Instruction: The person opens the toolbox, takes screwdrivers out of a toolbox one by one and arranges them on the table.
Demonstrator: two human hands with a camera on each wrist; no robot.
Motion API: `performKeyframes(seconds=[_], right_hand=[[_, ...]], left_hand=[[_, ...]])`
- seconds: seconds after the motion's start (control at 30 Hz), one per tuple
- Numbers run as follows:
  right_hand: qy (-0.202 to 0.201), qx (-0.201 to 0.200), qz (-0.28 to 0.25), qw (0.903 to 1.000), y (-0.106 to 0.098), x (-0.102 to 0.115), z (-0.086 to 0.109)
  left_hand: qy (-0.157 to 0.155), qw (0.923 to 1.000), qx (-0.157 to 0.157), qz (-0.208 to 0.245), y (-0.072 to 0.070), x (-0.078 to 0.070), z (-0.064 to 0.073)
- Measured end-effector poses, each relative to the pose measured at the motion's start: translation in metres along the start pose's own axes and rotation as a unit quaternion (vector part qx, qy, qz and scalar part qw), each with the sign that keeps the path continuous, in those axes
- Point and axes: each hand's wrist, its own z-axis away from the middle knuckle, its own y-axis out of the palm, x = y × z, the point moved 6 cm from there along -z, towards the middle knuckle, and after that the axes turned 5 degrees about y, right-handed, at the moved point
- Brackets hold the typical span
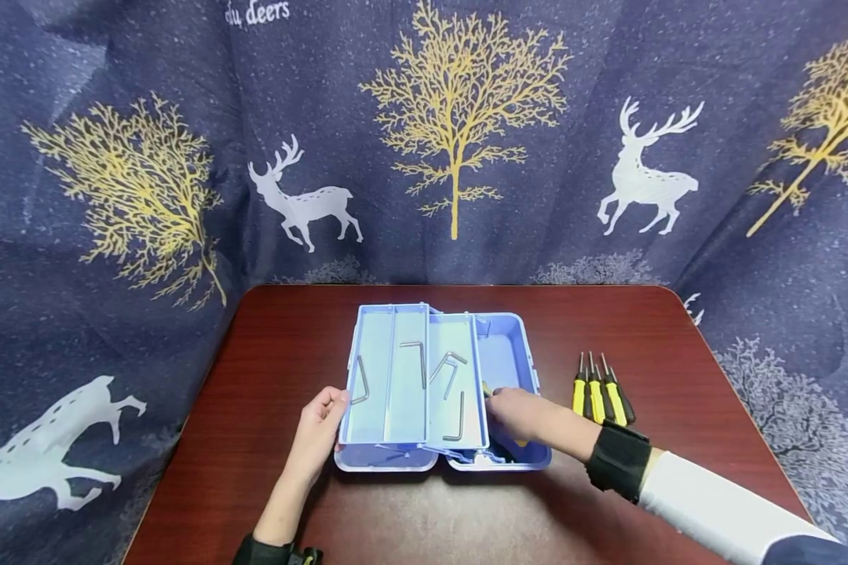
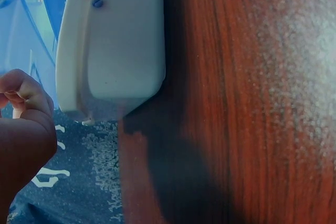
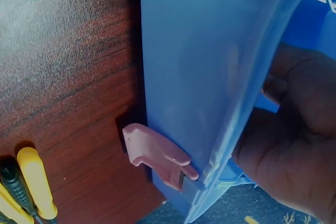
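Observation:
An open light-blue toolbox (image 1: 398, 457) stands on the table with its cantilever trays (image 1: 371, 337) spread to the left. Several grey L-shaped hex keys (image 1: 423, 365) lie in the trays. At the left side my left hand (image 1: 318, 431) grips the tray's edge with thumb and fingers. My right hand (image 1: 516, 410) reaches down into the deep right compartment, fingers curled round a yellow-and-black tool (image 1: 487, 388); most of it is hidden by the hand and tray. Another yellow patch (image 1: 521, 443) shows below that hand, its kind unclear.
To the right of the toolbox, several yellow-and-black screwdrivers (image 1: 597, 396) lie side by side on the dark red table (image 1: 290, 337). A pink latch (image 3: 157, 153) sticks out from the box's right wall. A patterned blue cloth (image 1: 466, 259) hangs behind the table.

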Motion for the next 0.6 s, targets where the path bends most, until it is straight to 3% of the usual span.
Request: performKeyframes(seconds=[0.23,0.43,0.6], right_hand=[[-0.004,-0.059,0.017,0.9981,-0.010,0.004,0.008],[0.009,-0.077,-0.004,0.9970,-0.021,0.007,0.016],[0.046,-0.084,-0.019,0.9952,-0.030,0.000,0.024]], left_hand=[[-0.014,0.9999,-0.002,-0.002,-0.001,0.004,-0.001],[-0.024,0.9997,0.006,-0.001,0.000,0.006,-0.001],[-0.026,0.9997,0.005,-0.002,-0.001,0.005,-0.001]])
